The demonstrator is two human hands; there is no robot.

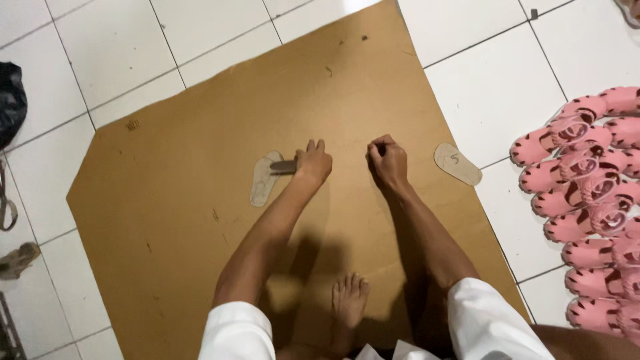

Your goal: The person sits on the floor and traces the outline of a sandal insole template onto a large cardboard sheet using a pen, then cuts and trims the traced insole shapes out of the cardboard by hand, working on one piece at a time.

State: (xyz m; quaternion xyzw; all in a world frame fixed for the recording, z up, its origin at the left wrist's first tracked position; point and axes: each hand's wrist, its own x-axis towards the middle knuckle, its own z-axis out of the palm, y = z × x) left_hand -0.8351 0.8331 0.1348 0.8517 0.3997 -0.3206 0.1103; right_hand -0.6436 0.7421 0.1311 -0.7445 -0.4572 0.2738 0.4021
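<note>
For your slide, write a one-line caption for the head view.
Left hand holds a dark tool beside a sole-shaped template; right hand rests fisted on brown cardboard.

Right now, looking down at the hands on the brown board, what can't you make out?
- Head view: what the right hand pinches; the curled fingers hide it.
- Head view: the dark tool under the left hand is half covered by the hand and too small to identify.
- Head view: the pile of pink sandals is cut off by the right edge.
- Head view: the black bag is cut off by the left edge.
</note>
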